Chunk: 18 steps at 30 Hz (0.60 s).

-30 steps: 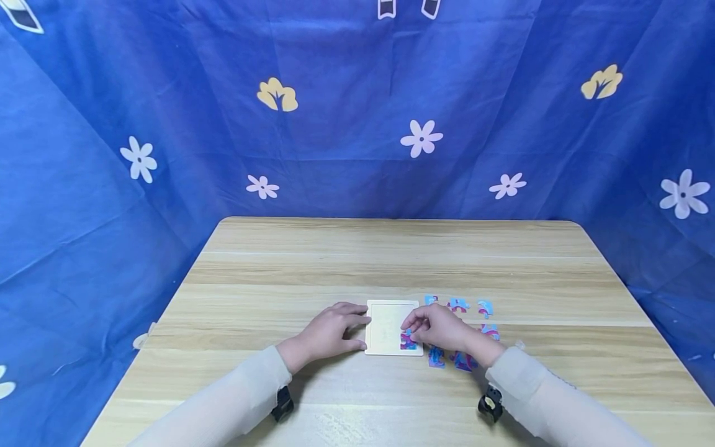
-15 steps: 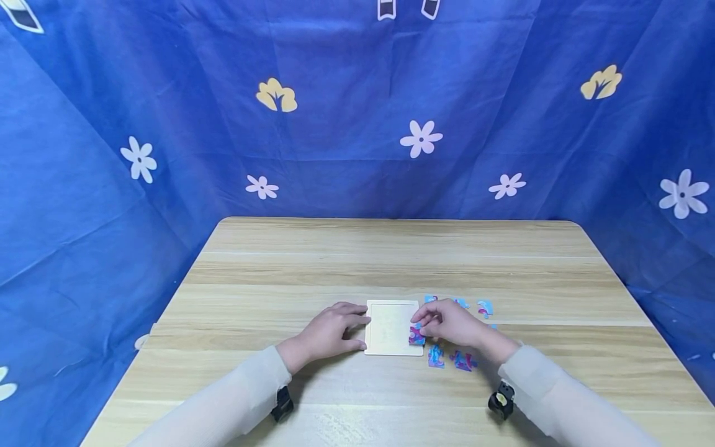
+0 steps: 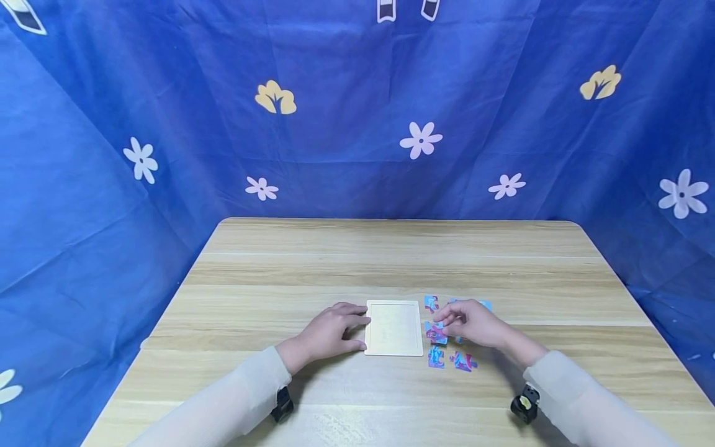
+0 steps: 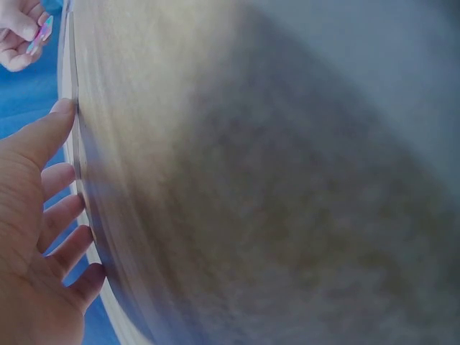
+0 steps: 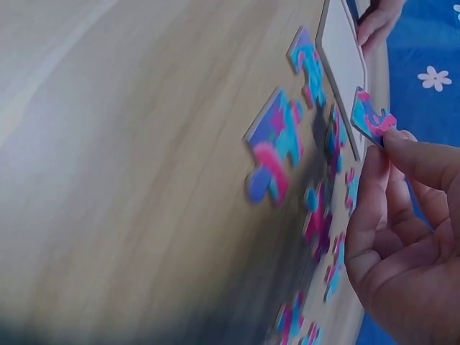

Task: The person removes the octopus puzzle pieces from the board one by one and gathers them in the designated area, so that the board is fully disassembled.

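Note:
My right hand (image 3: 472,323) pinches a pink, purple and blue jigsaw piece (image 5: 371,118) between thumb and index finger. In the right wrist view that piece is lifted off the table, over other pieces. My left hand (image 3: 334,332) lies at the left side of a pale square puzzle tray (image 3: 393,354), its fairly straight fingertips touching the rim. The tray's recess holds no pieces. Right of the tray lie several loose jigsaw pieces, among them one at the front (image 3: 463,361) and one at the back (image 3: 431,303). My right hand partly hides some of them in the head view.
The wood-grain table (image 3: 313,261) extends around the tray on all sides. A blue curtain (image 3: 346,112) with flowers and trees hangs behind it and at both sides. A dark wrist device (image 3: 525,403) sits under my right sleeve.
My right hand has lifted the jigsaw piece out of the tray's lower right corner and carried it right, over the loose pieces. The left hand and the tray have stayed put.

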Available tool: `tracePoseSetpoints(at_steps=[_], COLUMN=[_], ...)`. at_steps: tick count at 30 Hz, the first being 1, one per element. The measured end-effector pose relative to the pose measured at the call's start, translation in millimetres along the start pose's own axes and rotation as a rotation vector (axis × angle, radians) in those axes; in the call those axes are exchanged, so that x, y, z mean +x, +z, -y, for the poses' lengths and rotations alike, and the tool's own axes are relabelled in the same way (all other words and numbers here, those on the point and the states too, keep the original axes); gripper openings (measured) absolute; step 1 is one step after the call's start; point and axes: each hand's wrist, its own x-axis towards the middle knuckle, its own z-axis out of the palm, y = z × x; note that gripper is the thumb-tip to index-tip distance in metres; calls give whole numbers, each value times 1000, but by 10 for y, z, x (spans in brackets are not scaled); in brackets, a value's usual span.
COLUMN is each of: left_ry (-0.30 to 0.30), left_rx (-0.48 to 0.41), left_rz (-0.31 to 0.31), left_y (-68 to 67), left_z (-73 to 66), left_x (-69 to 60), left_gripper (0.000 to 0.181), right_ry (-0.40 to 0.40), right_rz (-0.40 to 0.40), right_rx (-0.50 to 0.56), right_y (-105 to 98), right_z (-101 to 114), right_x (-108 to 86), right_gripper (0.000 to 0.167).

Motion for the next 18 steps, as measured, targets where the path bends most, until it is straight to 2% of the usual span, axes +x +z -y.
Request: tracePoseSetpoints(at_steps=[4, 11, 18], left_ry=[-2, -4, -7], left_rx=[-1, -9, -8], left_rz=[-4, -4, -8], left_y=[11, 22, 39], left_z=[-11, -35, -54], left_x=[-4, -7, -10], left_gripper=[54, 55, 54], right_ry=[9, 4, -6], right_rz=[7, 13, 59], right_rx=[21, -20, 0], right_y=[-63, -172, -279], right_z=[-57, -156, -232], right_x=[-81, -212, -348], right_gripper=[23, 22, 22])
